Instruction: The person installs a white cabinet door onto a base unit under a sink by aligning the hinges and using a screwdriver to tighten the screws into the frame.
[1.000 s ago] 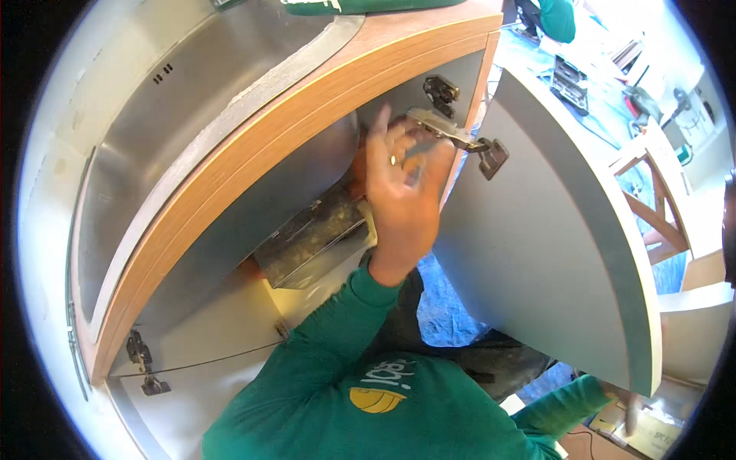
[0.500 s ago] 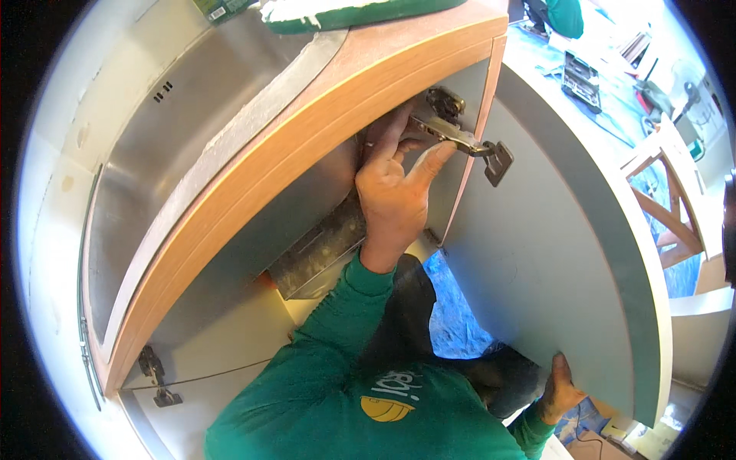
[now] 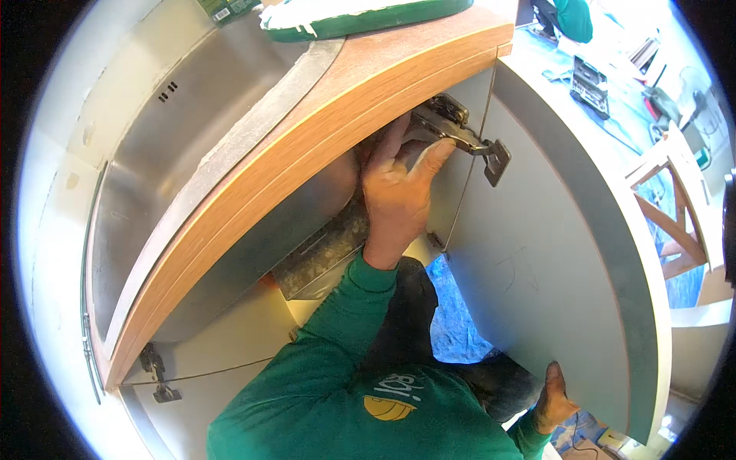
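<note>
My left hand (image 3: pixel 396 201) reaches up under the wooden countertop edge and pinches a metal cabinet hinge (image 3: pixel 452 133) between thumb and fingers. Its fingertips are partly hidden behind the hinge. The hinge's cup end lies on the grey inner face of a cabinet door (image 3: pixel 529 230); its other end meets a dark mounting part at the cabinet's side wall. Low on the right, my right hand (image 3: pixel 553 402) grips the door's bottom edge, thumb on the inner face and the other fingers mostly out of sight.
A steel sink (image 3: pixel 172 176) is set in the countertop (image 3: pixel 429 38), with a green-rimmed tray (image 3: pixel 368 19) of white material on top. Another hinge (image 3: pixel 159 373) sits lower left. Beyond the door are an open tool case (image 3: pixel 589 86), a wooden frame (image 3: pixel 675 207) and another person (image 3: pixel 571 19).
The door's upper edge has come in against the cabinet's side, narrowing the gap by the hinge. My right hand has shifted slightly with the door; my left keeps its pinch.
</note>
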Available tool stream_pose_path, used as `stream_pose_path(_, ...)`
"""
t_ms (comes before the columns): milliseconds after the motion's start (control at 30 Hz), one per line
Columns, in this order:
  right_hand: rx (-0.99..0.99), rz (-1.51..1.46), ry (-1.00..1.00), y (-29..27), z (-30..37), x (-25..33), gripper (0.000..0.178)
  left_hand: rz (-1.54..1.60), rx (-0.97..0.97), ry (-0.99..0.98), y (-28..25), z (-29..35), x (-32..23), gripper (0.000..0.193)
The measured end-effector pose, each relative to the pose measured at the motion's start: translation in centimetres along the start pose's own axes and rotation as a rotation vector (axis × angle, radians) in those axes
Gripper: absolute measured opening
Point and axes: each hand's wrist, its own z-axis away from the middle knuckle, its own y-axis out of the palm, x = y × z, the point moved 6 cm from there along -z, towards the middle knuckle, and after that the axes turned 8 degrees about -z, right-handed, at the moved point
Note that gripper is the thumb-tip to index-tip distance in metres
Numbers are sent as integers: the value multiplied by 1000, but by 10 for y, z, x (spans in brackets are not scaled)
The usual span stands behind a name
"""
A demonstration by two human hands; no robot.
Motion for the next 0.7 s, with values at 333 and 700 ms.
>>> stream_pose_path(333,16,-133,48,19,7,43,33,187,123,-86,2,-3,7,62)
stream_pose_path(700,59,-74,56,28,19,62,29,234,159,-75,0,-3,13,61)
